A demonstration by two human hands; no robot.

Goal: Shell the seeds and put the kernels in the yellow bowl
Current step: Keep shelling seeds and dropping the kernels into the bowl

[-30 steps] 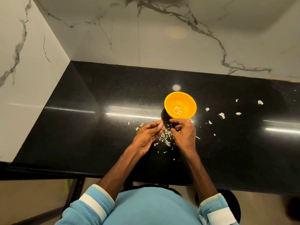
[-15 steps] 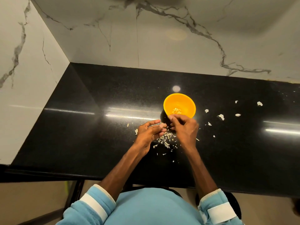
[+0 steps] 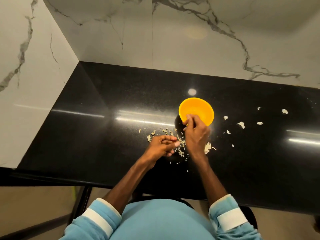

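Reader: How far had the shelling got?

Describer: Well under way, in my judgement, but not finished. A pile of pale shell fragments (image 3: 181,150) lay on the black counter (image 3: 103,135) between the person's hands, with more husk pieces (image 3: 241,124) scattered to the right. Any kernels in the yellow bowl (image 3: 196,108) were hidden from view, and I could pick out no whole seeds.

Reader: Where was the bowl, and which way did it point?

Describer: It stood upright on the counter just beyond the pile, opening facing up. Being round, it had no long axis.

Reader: And the hands?

Describer: The right hand (image 3: 197,134) reached over the bowl's near rim, fingertips bunched and pointing into it. Whether they pinched a kernel was too small to tell. The left hand (image 3: 160,147) was beside the pile, fingers curled. I could not tell whether it held anything.
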